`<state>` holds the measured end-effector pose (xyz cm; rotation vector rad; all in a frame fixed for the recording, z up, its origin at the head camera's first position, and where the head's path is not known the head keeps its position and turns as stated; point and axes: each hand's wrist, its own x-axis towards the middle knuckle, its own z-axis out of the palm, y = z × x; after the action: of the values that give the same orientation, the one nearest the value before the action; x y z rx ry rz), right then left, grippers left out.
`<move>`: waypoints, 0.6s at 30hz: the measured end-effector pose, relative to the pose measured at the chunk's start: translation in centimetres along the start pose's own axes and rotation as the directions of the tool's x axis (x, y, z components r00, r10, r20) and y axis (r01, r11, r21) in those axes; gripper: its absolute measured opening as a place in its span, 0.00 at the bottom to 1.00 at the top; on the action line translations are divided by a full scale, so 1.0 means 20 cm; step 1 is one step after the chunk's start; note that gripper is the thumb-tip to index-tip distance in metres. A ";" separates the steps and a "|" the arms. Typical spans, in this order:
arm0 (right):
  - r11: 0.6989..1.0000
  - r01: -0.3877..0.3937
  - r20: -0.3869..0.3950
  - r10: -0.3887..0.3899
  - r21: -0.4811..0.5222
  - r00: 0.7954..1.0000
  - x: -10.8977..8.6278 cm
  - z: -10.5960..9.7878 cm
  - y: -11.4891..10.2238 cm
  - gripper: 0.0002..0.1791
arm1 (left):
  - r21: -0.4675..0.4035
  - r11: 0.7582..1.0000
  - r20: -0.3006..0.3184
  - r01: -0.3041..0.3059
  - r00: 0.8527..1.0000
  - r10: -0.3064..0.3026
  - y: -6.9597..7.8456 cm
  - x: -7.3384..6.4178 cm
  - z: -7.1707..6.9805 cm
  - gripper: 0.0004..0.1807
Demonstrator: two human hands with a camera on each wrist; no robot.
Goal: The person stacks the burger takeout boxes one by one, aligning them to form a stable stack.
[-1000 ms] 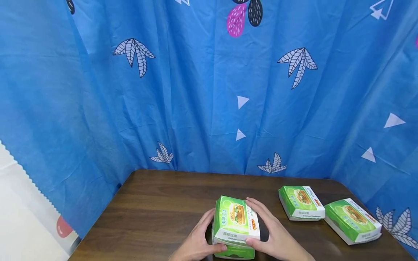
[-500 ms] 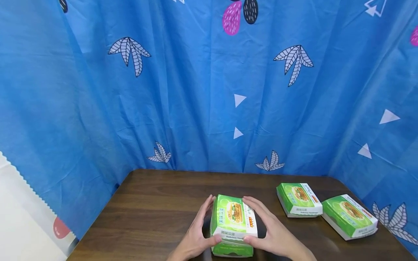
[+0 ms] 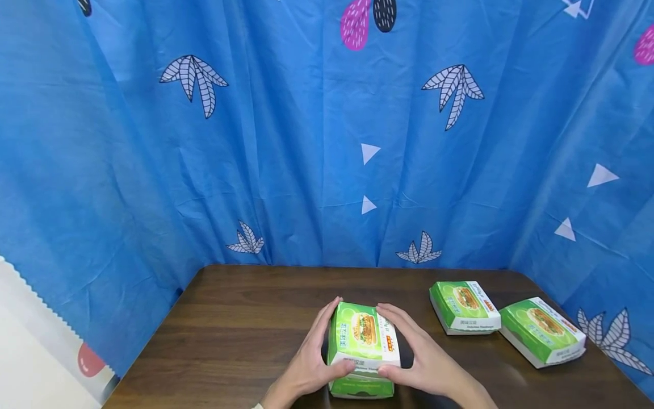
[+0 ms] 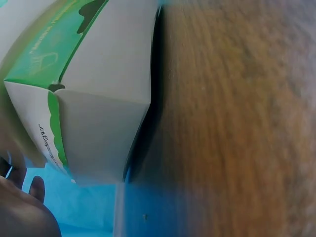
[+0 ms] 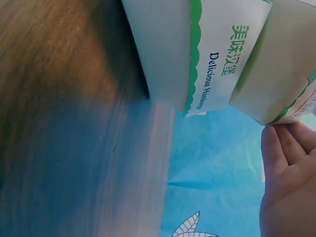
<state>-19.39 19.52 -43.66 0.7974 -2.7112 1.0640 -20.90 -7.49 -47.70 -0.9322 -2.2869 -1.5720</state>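
Two green-and-white hamburger boxes stand stacked near the table's front edge in the head view. Both hands hold the upper hamburger box (image 3: 365, 332) from its sides. My left hand (image 3: 310, 360) has its thumb at the near left corner and its fingers along the left side to the far corner. On the other side, my right hand (image 3: 426, 363) spans from the near right edge to the far right corner. Beneath sits the lower hamburger box (image 3: 361, 388), its side and the table beside it showing in the left wrist view. The right wrist view shows fingertips touching the upper box (image 5: 276, 59).
Two more hamburger boxes lie on the right of the brown table (image 3: 245, 329): a farther box (image 3: 465, 304) and a nearer box (image 3: 544, 329), their neighbouring corners close together. A blue patterned curtain (image 3: 286, 170) hangs behind the table and along both sides.
My left fingers have moved forward along the upper box to its far left corner. Hands stay around the stack. The head view has shifted slightly.
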 end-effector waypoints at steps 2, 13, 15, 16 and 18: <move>1.000 -0.009 0.007 0.009 0.019 1.000 0.00 0.00 0.00 0.50 | 0.008 1.000 -0.006 -0.001 1.000 0.001 0.00 0.00 0.00 0.56; 0.997 0.022 -0.004 -0.022 0.074 1.000 0.01 0.01 -0.01 0.52 | 0.040 0.999 -0.037 -0.035 0.999 0.036 -0.01 0.00 -0.02 0.56; 0.996 0.032 -0.009 -0.031 0.081 0.999 0.01 0.01 -0.01 0.52 | 0.038 0.999 -0.036 -0.030 0.999 0.031 -0.01 0.00 -0.02 0.56; 0.996 0.033 -0.012 -0.032 0.084 0.999 0.01 0.01 -0.01 0.53 | 0.036 0.999 -0.036 -0.028 0.999 0.029 -0.01 0.00 -0.02 0.56; 0.996 0.031 -0.016 -0.030 0.087 0.999 0.01 0.02 -0.01 0.53 | 0.035 0.999 -0.035 -0.019 0.999 0.021 -0.01 0.00 -0.02 0.56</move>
<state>-19.49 19.14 -43.74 0.8378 -2.6473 1.1846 -21.10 -7.89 -47.64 -0.9084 -2.2660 -1.5239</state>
